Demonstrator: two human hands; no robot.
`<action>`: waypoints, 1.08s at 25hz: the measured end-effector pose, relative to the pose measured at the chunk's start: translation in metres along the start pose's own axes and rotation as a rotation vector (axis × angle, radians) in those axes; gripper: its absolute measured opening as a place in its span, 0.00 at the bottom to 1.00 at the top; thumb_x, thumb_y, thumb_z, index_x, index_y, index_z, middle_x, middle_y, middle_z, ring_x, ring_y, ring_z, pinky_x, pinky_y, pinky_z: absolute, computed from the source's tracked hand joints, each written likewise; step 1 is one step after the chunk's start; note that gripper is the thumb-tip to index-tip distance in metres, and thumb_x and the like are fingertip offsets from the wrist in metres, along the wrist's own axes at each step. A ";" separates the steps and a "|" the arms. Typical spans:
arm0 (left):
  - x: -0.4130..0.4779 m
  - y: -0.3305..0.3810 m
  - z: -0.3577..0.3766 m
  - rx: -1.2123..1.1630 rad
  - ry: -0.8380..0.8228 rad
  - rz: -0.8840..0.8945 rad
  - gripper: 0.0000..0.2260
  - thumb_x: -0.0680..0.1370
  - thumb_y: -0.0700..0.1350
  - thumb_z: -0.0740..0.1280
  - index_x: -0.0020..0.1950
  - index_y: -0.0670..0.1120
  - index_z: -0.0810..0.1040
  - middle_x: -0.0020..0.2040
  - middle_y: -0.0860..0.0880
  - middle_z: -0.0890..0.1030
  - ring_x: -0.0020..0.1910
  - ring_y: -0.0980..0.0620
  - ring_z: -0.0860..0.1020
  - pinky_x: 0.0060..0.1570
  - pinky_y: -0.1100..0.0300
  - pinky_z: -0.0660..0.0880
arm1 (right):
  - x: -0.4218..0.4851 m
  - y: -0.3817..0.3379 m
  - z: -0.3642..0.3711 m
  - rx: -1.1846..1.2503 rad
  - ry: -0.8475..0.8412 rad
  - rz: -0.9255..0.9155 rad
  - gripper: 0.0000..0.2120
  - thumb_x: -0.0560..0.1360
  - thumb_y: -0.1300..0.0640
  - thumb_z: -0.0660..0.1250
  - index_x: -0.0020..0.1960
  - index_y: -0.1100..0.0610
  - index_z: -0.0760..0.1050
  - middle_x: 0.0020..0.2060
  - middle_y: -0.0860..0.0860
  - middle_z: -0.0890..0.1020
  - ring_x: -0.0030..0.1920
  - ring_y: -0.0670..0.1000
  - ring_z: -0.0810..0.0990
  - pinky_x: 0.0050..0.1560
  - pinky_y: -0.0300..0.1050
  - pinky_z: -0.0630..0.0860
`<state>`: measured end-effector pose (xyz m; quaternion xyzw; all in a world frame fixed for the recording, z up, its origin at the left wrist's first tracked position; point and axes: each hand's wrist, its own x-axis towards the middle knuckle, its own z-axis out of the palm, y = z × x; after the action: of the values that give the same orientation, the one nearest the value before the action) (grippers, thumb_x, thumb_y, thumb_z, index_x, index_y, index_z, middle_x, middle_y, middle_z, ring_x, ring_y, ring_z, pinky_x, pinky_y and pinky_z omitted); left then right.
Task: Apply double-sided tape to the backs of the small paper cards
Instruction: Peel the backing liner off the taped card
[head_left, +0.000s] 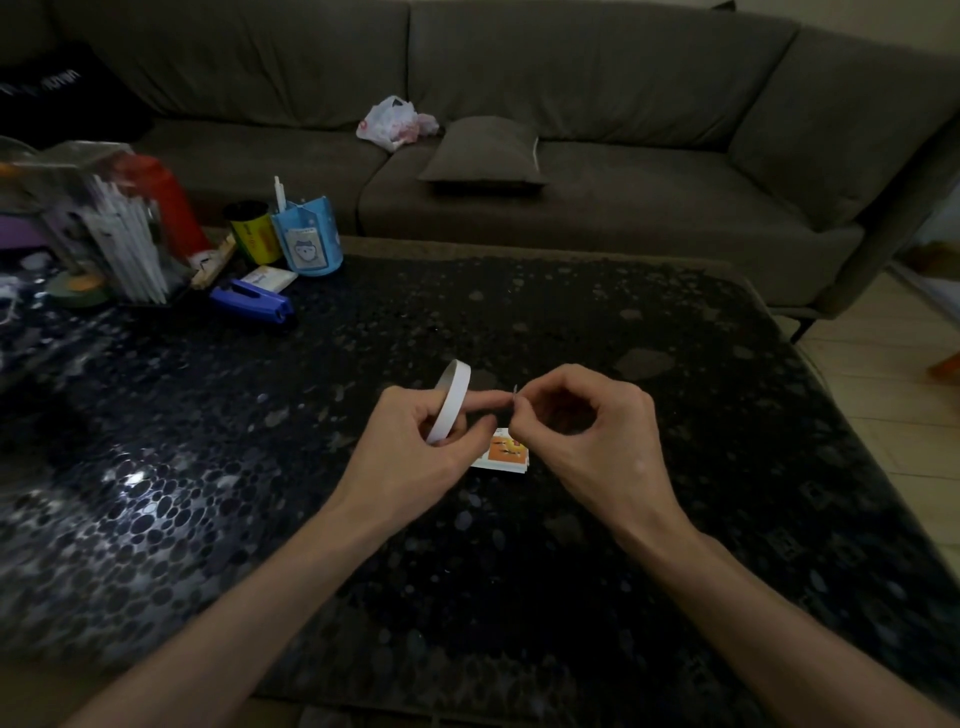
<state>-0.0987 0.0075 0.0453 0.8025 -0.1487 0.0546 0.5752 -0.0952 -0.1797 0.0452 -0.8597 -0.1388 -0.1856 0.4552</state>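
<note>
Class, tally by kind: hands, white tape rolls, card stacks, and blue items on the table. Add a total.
Hands: 2 (left hand, right hand)
White tape roll: 1
Card stack: 1
Blue items: 2 (stapler, pen pot)
Total: 6

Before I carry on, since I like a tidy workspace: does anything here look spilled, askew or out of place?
Nothing looks spilled or damaged. The one stray is a crumpled white plastic bag lying on the grey-brown fabric sofa seat, left of the brown square cushion.
</note>
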 end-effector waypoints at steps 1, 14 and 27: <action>0.000 0.000 0.000 -0.009 -0.005 0.001 0.13 0.80 0.39 0.72 0.57 0.55 0.87 0.29 0.43 0.76 0.30 0.45 0.74 0.37 0.60 0.78 | 0.000 0.000 0.000 0.014 0.004 0.008 0.03 0.74 0.54 0.74 0.48 0.50 0.83 0.41 0.41 0.83 0.46 0.41 0.83 0.47 0.33 0.79; 0.004 -0.004 -0.003 -0.158 0.075 -0.197 0.11 0.80 0.42 0.72 0.51 0.58 0.89 0.28 0.56 0.74 0.32 0.60 0.73 0.40 0.72 0.74 | 0.004 0.010 -0.004 0.133 0.008 0.199 0.04 0.74 0.56 0.75 0.45 0.46 0.83 0.42 0.39 0.84 0.43 0.40 0.83 0.46 0.29 0.77; 0.009 -0.006 0.006 -0.126 0.102 -0.234 0.12 0.80 0.41 0.72 0.51 0.60 0.88 0.29 0.55 0.72 0.33 0.57 0.72 0.43 0.73 0.75 | 0.001 0.017 -0.015 0.101 -0.036 0.182 0.05 0.75 0.58 0.75 0.46 0.48 0.83 0.40 0.43 0.84 0.45 0.41 0.83 0.48 0.31 0.78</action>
<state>-0.0888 0.0020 0.0403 0.7729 -0.0277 0.0185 0.6337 -0.0900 -0.2018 0.0412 -0.8478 -0.0775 -0.1209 0.5105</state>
